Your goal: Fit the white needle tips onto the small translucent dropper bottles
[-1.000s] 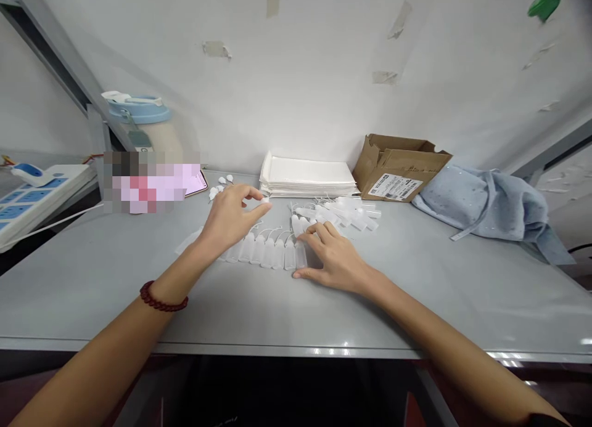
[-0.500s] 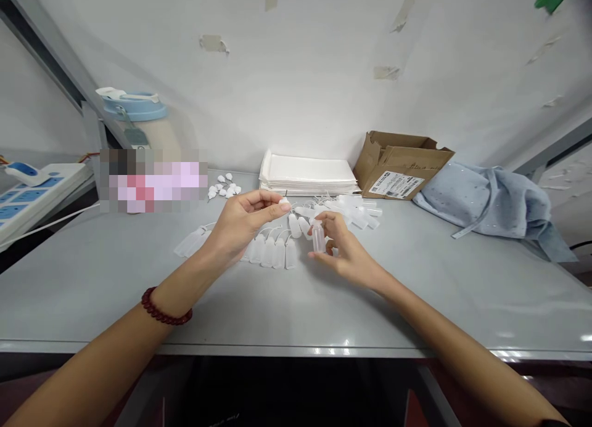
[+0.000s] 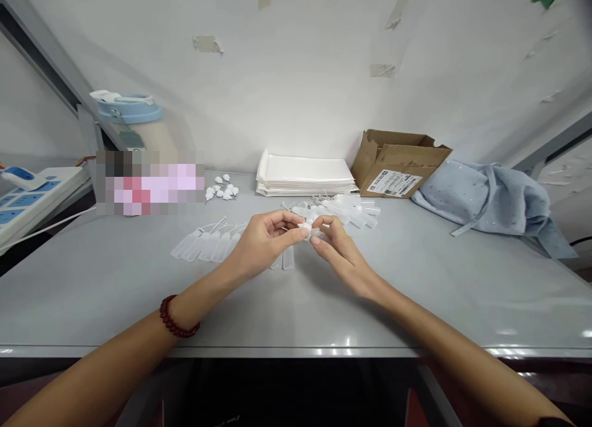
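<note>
My left hand [image 3: 277,239] pinches a small white cap [image 3: 304,228] between thumb and fingertips. Against it, my right hand [image 3: 340,248] grips a small translucent plastic bottle [image 3: 319,233], tilted and mostly covered by the fingers. Cap and bottle meet between the hands; whether the cap is seated I cannot tell. Behind and left of my left hand lies a row of flat-looking translucent bottles [image 3: 208,246] with thin white strands at their tops. More such bottles [image 3: 354,211] are heaped just beyond my right hand. Several loose white caps [image 3: 224,190] lie farther back on the left.
A stack of white sheets or envelopes [image 3: 305,175] and an open cardboard box [image 3: 398,165] stand along the wall. A light blue cloth [image 3: 481,199] lies on the right. At the left are a blue-lidded cup [image 3: 132,109] and a power strip [image 3: 32,193]. The grey table [image 3: 259,316] ends nearby.
My left hand has moved right with the cap and brought it against the bottle. The bottle has gone from upright to tilted in my right hand.
</note>
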Motion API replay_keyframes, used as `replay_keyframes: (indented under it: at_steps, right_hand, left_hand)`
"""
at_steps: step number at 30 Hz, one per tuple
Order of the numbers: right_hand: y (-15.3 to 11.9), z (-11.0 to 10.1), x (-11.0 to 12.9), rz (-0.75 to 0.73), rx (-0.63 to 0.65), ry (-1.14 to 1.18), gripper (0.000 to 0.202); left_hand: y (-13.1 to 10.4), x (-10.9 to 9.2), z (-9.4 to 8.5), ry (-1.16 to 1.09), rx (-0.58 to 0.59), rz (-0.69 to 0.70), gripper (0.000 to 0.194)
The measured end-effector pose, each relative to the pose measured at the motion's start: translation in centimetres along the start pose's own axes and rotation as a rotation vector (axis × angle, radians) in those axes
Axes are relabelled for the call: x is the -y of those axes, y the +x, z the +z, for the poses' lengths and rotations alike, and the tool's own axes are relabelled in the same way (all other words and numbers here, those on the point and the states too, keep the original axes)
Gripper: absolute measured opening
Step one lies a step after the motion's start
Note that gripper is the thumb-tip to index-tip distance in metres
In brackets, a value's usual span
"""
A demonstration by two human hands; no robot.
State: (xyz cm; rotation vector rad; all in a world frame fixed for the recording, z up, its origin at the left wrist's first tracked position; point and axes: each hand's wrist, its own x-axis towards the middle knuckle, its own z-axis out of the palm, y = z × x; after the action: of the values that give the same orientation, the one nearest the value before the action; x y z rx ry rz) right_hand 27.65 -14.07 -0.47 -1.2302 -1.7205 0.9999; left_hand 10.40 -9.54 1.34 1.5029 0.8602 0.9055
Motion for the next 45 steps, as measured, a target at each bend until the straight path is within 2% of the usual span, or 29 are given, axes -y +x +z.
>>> replay_keyframes:
  at_steps: [5, 8, 11, 14, 17, 23, 30, 37, 42, 45]
  right_hand:
    - [0.1, 0.2, -0.2, 0.022, -0.042, 0.09, 0.014]
    - [0.2, 0.1, -0.1, 0.041, -0.037, 0.243, 0.012]
    - [0.1, 0.0, 0.3, 0.082, -0.041, 0.376, 0.012]
    - [0.1, -0.1, 0.7, 0.12, -0.013, 0.421, 0.014]
    - [0.2, -0.2, 0.8, 0.158, 0.049, 0.452, 0.017]
    - [0.3, -0.3, 0.5, 0.192, 0.132, 0.48, 0.021]
    - [0.2, -0.2, 0.7, 0.194, 0.125, 0.484, 0.019]
    - [0.1, -0.3, 1.0, 0.212, 0.14, 0.492, 0.022]
    - [0.1, -0.3, 0.9, 0.252, 0.206, 0.527, 0.027]
    - [0.1, -0.3, 0.9, 0.253, 0.204, 0.532, 0.026]
  left_hand:
    - [0.4, 0.5, -0.5, 0.025, -0.076, -0.057, 0.013]
    - [0.7, 0.9, -0.8, 0.094, -0.043, -0.139, 0.016]
    - [0.8, 1.0, -0.7, 0.102, 0.01, -0.157, 0.02]
    - [0.7, 0.9, -0.5, 0.043, 0.054, -0.086, 0.025]
    - [0.5, 0.8, -0.5, -0.005, 0.127, -0.008, 0.021]
    - [0.2, 0.5, -0.8, 0.072, 0.232, 0.046, 0.019]
    - [-0.1, -0.2, -1.1, 0.312, 0.212, 0.219, 0.016]
    - [-0.2, 0.0, -1.1, 0.305, 0.22, 0.172, 0.018]
    - [0.0, 0.0, -1.3, 0.298, 0.243, 0.319, 0.015]
    - [0.0, 0.0, -1.4, 0.296, 0.257, 0.304, 0.016]
